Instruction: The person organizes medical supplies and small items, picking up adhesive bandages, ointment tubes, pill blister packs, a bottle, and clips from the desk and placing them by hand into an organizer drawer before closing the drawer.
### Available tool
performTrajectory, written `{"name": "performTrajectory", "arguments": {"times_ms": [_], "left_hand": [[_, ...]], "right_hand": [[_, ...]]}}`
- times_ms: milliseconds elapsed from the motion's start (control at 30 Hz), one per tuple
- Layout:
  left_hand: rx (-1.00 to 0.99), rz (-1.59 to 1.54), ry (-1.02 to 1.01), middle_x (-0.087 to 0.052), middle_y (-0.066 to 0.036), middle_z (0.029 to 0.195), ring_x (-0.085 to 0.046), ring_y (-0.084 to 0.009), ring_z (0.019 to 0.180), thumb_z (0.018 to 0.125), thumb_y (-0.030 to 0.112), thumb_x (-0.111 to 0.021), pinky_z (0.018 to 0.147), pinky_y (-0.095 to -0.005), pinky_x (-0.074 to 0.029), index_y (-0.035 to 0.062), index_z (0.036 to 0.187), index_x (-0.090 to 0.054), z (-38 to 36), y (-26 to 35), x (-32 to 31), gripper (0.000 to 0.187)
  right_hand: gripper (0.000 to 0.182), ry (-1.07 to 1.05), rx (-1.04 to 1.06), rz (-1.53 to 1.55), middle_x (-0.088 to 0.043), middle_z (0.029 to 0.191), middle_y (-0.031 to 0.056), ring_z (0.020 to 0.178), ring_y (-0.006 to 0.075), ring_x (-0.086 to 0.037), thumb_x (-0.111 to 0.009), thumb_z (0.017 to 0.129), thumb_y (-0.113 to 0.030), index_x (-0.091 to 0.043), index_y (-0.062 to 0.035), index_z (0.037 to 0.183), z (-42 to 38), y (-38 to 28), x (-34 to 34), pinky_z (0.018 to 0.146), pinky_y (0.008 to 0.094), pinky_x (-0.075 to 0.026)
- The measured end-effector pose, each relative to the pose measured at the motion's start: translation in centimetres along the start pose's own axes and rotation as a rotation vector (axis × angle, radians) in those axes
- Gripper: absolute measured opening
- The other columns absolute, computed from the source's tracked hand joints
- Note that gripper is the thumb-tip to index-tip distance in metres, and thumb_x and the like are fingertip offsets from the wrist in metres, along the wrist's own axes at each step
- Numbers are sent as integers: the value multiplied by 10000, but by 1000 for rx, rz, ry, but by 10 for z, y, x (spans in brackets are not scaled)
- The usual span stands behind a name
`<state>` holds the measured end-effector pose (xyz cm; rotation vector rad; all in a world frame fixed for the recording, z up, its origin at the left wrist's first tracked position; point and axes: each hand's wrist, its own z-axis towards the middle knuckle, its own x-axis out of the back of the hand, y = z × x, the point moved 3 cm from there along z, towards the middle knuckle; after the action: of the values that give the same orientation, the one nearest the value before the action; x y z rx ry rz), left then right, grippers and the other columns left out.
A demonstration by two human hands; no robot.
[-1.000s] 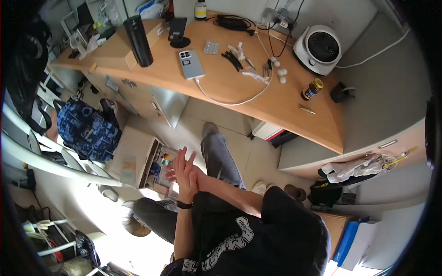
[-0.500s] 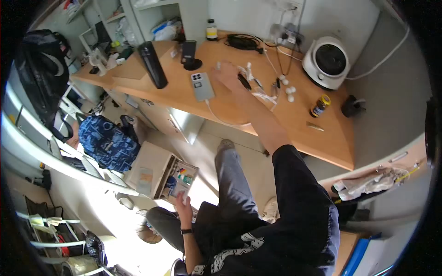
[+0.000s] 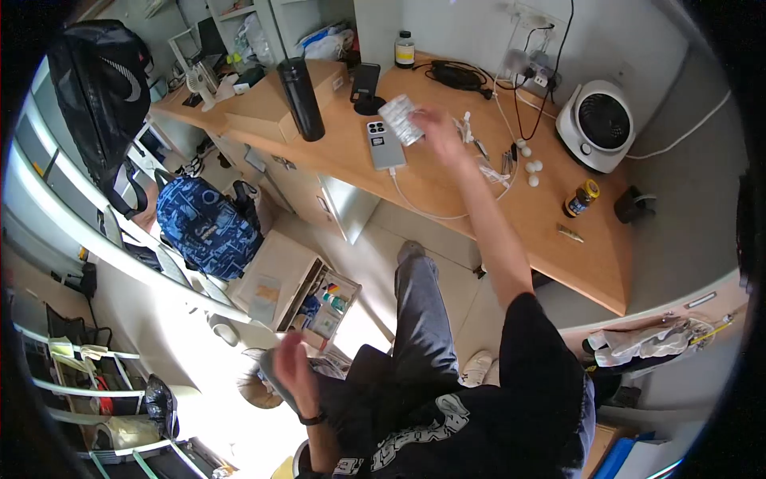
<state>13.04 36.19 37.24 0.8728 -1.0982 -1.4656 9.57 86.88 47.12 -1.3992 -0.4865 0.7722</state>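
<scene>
My right hand point(image 3: 439, 132) reaches over the desk and pinches a silver blister pack point(image 3: 401, 120) by its right edge. The pack is tilted above a phone point(image 3: 386, 148) that lies on the desk with a white cable plugged in. Just behind it stands a black phone stand point(image 3: 367, 89). My left hand point(image 3: 295, 374), with a dark wristband, hangs above my left knee, close to an open drawer point(image 3: 335, 307) of small boxes and packets. Its fingers are smeared by motion, and I cannot make out anything in them.
On the wooden desk point(image 3: 550, 251) are a black tumbler point(image 3: 302, 100), a white-capped bottle point(image 3: 404, 49), a yellow-lidded jar point(image 3: 581, 198), small white balls, cables and a white fan heater point(image 3: 597, 126). A blue backpack point(image 3: 207, 227) rests to the left.
My right hand has come up off the desk with the blister pack, which now shows clearly. My left hand has moved away from the drawer towards my body. The view has shifted.
</scene>
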Motion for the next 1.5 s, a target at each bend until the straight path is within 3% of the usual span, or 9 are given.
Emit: {"name": "performTrajectory", "arguments": {"times_ms": [233, 333, 667, 767, 1067, 1233, 1333, 1400, 1500], "left_hand": [[-1343, -565, 109, -570, -54, 1037, -497, -169, 974, 938, 429, -416, 741, -328, -431, 93, 1051, -588, 7, 286, 27, 394], [-1397, -825, -27, -559, -2, 868, -478, -123, 746, 957, 268, -404, 633, -254, -376, 102, 929, -585, 12, 315, 7, 247], [-1426, -903, -44, -575, 9, 847, -469, -119, 716, 948, 281, -429, 620, -241, -358, 103, 868, -587, 3, 310, 39, 251], [-1447, -920, 3, -571, 11, 826, -464, -129, 715, 940, 281, -440, 635, -247, -359, 103, 859, -589, 4, 307, 47, 246], [-1429, -958, 6, -564, -12, 797, -453, -143, 702, 931, 338, -464, 680, -278, -373, 84, 859, -587, 14, 295, 72, 291], [-1159, -502, 298, -543, -49, 810, -502, -185, 793, 892, 406, -485, 776, -311, -391, 91, 914, -588, 6, 266, 106, 332], [-510, -547, 475, -462, -80, 819, -479, -204, 789, 801, 332, -547, 759, -308, -402, 10, 950, -548, 30, 185, 85, 355], [-27, -54, 219, -564, -89, 985, -524, -154, 873, 894, 156, -450, 808, -270, -402, 3, 1122, -557, 56, 130, 61, 294], [107, -256, -88, -557, -35, 934, -516, -111, 869, 923, 162, -503, 802, -230, -388, -10, 1048, -589, 61, 96, 34, 230]], "right_hand": [[240, -318, -37, 322, -641, 927, 15, 778, 62, -606, -598, 887, -107, -575, -42, 1117, -131, -52, -80, 617, 195, -495], [251, -397, -19, 274, -639, 866, -7, 697, 13, -563, -595, 897, -134, -572, -38, 1128, -159, -65, -100, 531, 151, -421], [284, -595, -15, 252, -652, 939, 46, 754, 54, -618, -563, 914, -123, -555, 10, 1165, -183, -63, -152, 593, 172, -507], [284, -554, -29, 228, -646, 841, -32, 615, -32, -479, -600, 901, -181, -578, -46, 1150, -191, -63, -172, 449, 148, -268], [267, -575, -52, 260, -635, 830, -36, 612, -29, -472, -589, 907, -162, -575, -50, 1149, -202, -54, -204, 466, 148, -288], [266, -628, -80, 266, -644, 942, 37, 769, 60, -585, -547, 921, -126, -554, -9, 1160, -213, -46, -212, 625, 187, -450], [244, -534, -139, 277, -639, 902, 10, 725, 32, -562, -562, 915, -124, -566, -30, 1140, -228, -41, -224, 581, 164, -417], [218, -446, -211, 391, -641, 878, 8, 736, 32, -567, -580, 903, -102, -576, -28, 1108, -247, -38, -241, 615, 165, -440], [219, -550, -146, 338, -649, 913, 48, 810, 70, -592, -587, 893, -66, -567, 0, 1101, -266, -18, -256, 711, 198, -479]]}}
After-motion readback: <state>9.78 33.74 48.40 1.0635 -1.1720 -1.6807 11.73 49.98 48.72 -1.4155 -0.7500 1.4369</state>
